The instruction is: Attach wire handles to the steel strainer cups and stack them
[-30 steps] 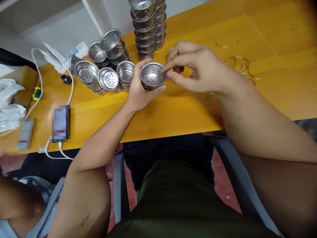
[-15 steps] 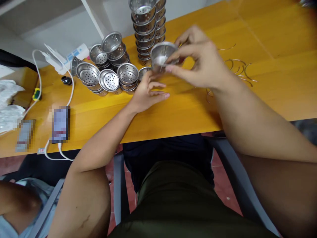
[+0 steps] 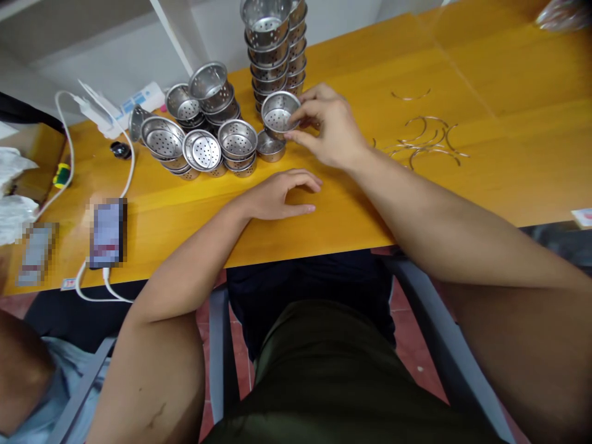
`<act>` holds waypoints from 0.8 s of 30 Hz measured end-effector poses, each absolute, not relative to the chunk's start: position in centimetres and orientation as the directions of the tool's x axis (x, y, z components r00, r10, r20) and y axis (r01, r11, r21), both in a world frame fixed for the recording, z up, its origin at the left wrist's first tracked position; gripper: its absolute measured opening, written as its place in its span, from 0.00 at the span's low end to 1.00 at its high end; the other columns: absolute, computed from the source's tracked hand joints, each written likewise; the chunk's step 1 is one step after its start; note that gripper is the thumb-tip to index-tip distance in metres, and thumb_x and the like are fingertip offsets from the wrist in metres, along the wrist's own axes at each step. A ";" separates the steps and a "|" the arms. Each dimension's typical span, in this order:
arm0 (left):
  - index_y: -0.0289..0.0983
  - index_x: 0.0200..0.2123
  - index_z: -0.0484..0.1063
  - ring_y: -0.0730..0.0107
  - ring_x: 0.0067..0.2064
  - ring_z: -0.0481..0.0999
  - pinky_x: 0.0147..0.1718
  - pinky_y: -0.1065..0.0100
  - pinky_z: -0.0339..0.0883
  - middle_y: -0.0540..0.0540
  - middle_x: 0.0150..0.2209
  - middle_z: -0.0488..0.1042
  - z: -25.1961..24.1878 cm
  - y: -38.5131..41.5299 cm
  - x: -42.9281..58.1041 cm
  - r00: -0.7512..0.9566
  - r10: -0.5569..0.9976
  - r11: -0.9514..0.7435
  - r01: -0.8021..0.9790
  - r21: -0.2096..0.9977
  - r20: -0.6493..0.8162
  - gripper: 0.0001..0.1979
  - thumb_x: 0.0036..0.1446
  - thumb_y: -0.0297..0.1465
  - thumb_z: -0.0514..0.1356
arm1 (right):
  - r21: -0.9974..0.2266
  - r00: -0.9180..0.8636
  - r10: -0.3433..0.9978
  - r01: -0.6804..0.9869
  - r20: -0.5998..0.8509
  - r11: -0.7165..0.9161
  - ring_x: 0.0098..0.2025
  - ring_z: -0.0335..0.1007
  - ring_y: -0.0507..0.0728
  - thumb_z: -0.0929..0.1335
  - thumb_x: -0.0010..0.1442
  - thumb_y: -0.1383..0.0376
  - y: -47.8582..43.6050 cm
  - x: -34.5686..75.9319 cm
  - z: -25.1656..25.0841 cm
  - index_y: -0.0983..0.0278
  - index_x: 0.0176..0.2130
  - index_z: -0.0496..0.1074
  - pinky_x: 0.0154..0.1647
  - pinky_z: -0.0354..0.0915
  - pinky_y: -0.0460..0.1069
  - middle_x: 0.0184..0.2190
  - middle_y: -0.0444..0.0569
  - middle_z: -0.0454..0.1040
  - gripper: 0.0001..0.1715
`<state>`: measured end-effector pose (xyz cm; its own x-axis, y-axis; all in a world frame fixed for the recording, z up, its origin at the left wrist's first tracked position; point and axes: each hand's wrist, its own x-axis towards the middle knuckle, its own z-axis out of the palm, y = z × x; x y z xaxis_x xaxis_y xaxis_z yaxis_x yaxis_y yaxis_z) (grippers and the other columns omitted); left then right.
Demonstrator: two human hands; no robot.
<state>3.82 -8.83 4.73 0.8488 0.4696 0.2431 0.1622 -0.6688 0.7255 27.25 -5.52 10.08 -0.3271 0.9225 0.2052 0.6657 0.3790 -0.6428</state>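
Observation:
Between thumb and fingers, my right hand [image 3: 329,126] grips the rim of a perforated metal cup [image 3: 279,116]. The cup is tilted toward me and overlaps the top of a lower metal cup [image 3: 271,147]; I cannot tell whether they touch. My left hand [image 3: 282,194] rests low over the table, fingers loosely curved and apart, holding nothing. Left of the gripped cup stand short stacks of the same cups [image 3: 237,139]. Behind it rise two tall cup stacks [image 3: 268,52].
Several thin curved metal wires [image 3: 423,142] lie on the yellow table [image 3: 481,185] at right. A phone [image 3: 107,234] with white cables lies at left, near a power strip [image 3: 139,102]. Another person's arm [image 3: 23,370] is at lower left. A clear plastic bag [image 3: 564,13] sits far right.
My right hand has carried the metal cup left and down toward the lower cup. My left hand has drawn back slightly toward me, away from the cups.

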 end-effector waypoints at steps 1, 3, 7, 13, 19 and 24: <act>0.40 0.61 0.85 0.47 0.71 0.89 0.79 0.44 0.80 0.33 0.67 0.89 4.7 -8.8 3.8 0.847 0.472 -0.671 0.165 0.723 0.245 0.19 0.77 0.44 0.75 | -0.628 -0.326 0.929 0.690 0.173 0.359 0.78 0.66 0.77 0.74 0.74 0.29 -5.4 26.9 10.0 0.38 0.68 0.85 0.72 0.74 0.70 0.69 0.52 0.84 0.34; 0.39 0.61 0.84 0.47 0.71 0.89 0.79 0.43 0.80 0.34 0.67 0.89 4.7 -8.8 3.9 0.843 0.477 -0.675 0.168 0.718 0.251 0.19 0.77 0.44 0.74 | -0.590 -0.322 0.941 0.743 0.102 0.318 0.80 0.66 0.81 0.72 0.74 0.26 -5.3 26.5 9.9 0.37 0.74 0.82 0.71 0.73 0.74 0.64 0.55 0.86 0.40; 0.39 0.61 0.84 0.48 0.71 0.89 0.78 0.44 0.81 0.35 0.67 0.90 4.5 -8.7 4.1 0.833 0.483 -0.680 0.165 0.714 0.268 0.17 0.76 0.41 0.75 | -0.483 -0.375 0.927 0.809 0.019 0.336 0.83 0.63 0.82 0.70 0.75 0.24 -5.8 25.7 9.8 0.38 0.84 0.72 0.75 0.72 0.74 0.72 0.57 0.81 0.51; 0.39 0.61 0.84 0.49 0.68 0.91 0.75 0.46 0.83 0.35 0.66 0.91 4.5 -8.6 3.9 0.819 0.501 -0.691 0.183 0.700 0.280 0.17 0.77 0.41 0.75 | -0.428 -0.438 0.895 0.794 0.090 0.431 0.86 0.57 0.77 0.67 0.80 0.30 -6.0 26.0 10.5 0.38 0.88 0.64 0.79 0.69 0.70 0.83 0.50 0.71 0.48; 0.37 0.63 0.84 0.55 0.63 0.93 0.69 0.52 0.88 0.34 0.62 0.91 4.0 -8.0 3.5 0.774 0.499 -0.731 0.134 0.670 0.390 0.18 0.79 0.41 0.74 | -0.388 -0.186 0.955 0.882 0.232 0.266 0.81 0.70 0.68 0.63 0.86 0.54 -4.5 31.0 12.4 0.46 0.80 0.75 0.81 0.71 0.60 0.86 0.53 0.67 0.31; 0.38 0.61 0.85 0.56 0.63 0.92 0.69 0.52 0.87 0.35 0.63 0.90 3.7 -7.6 3.1 0.750 0.529 -0.728 0.161 0.666 0.397 0.16 0.79 0.41 0.73 | -0.328 -0.358 0.933 0.879 0.020 0.344 0.77 0.74 0.72 0.72 0.77 0.58 -2.5 34.3 10.8 0.43 0.66 0.87 0.85 0.68 0.65 0.73 0.46 0.84 0.23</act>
